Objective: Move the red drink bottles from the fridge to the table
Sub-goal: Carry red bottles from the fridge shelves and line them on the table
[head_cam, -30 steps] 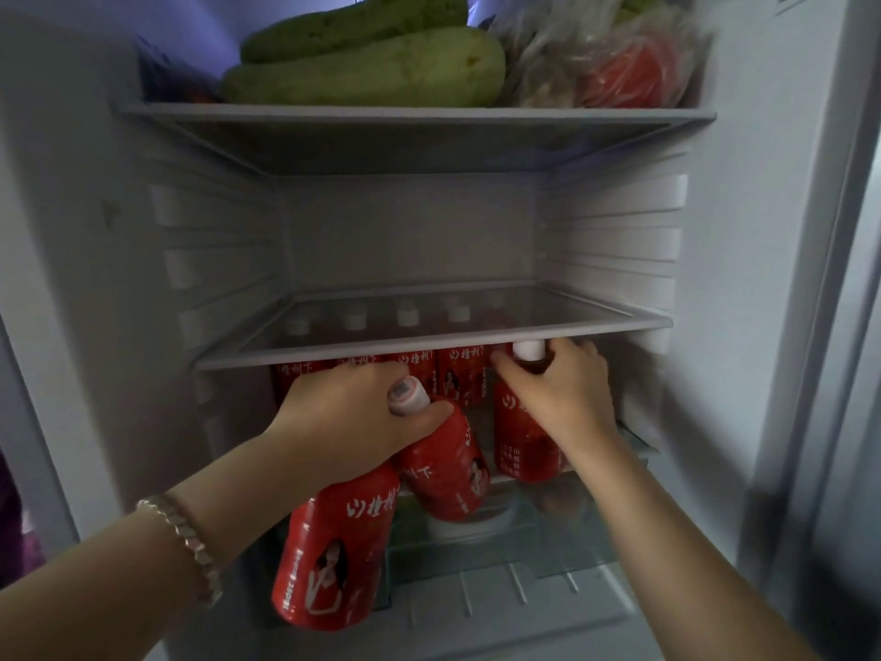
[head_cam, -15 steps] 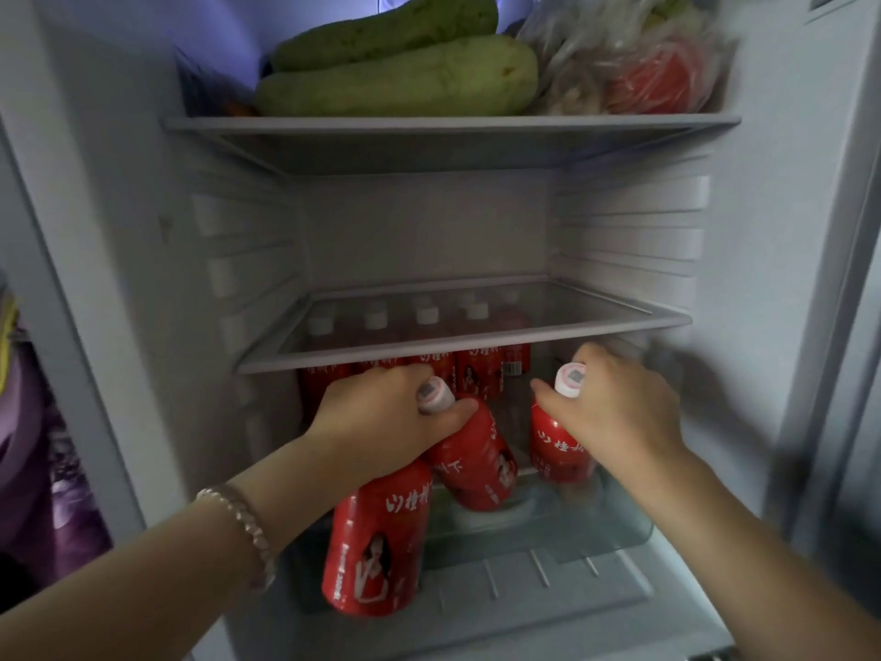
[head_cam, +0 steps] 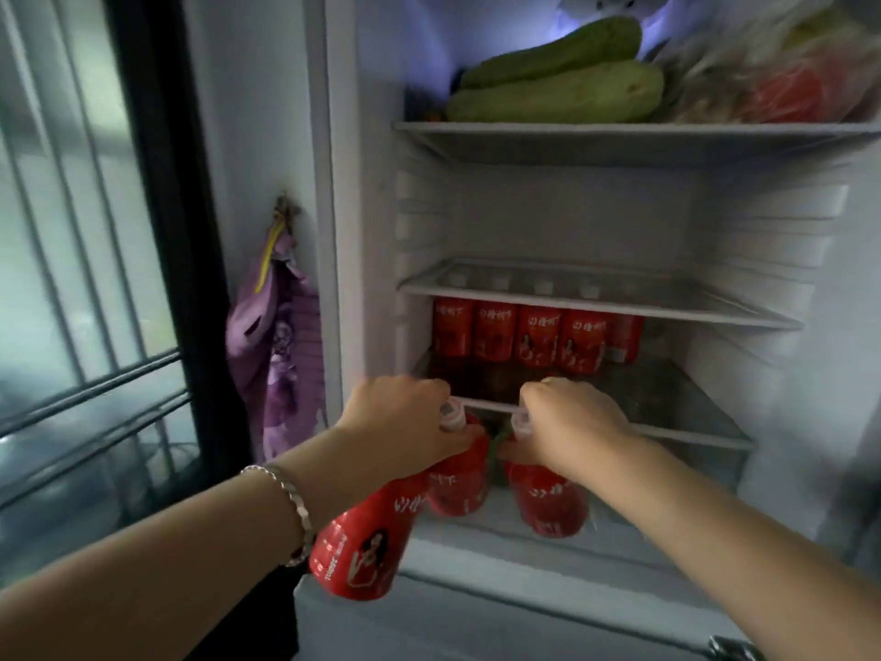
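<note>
The fridge (head_cam: 362,231) is open. The left hand (head_cam: 400,417) is at about 7 o'clock from the middle of the picture. Its fingers are closed around the tops of two red bottles. One of them, the near bottle (head_cam: 362,551), hangs down and tilts toward 7 o'clock. The other one, the middle bottle (head_cam: 460,484), hangs just beside it, toward 3 o'clock. The right hand (head_cam: 572,422) is at about 5 o'clock. Its fingers are closed around the top of a third bottle (head_cam: 548,503), which hangs under the hand. All three held bottles are in front of the fridge's lower shelf (head_cam: 691,431). At 12 o'clock from the hands, a row of red bottles (head_cam: 534,336) stands at the back of that shelf. Two green gourds (head_cam: 558,88) lie on the top shelf (head_cam: 619,133). A purple cloth (head_cam: 276,355) hangs on the wall at 9 o'clock.
</note>
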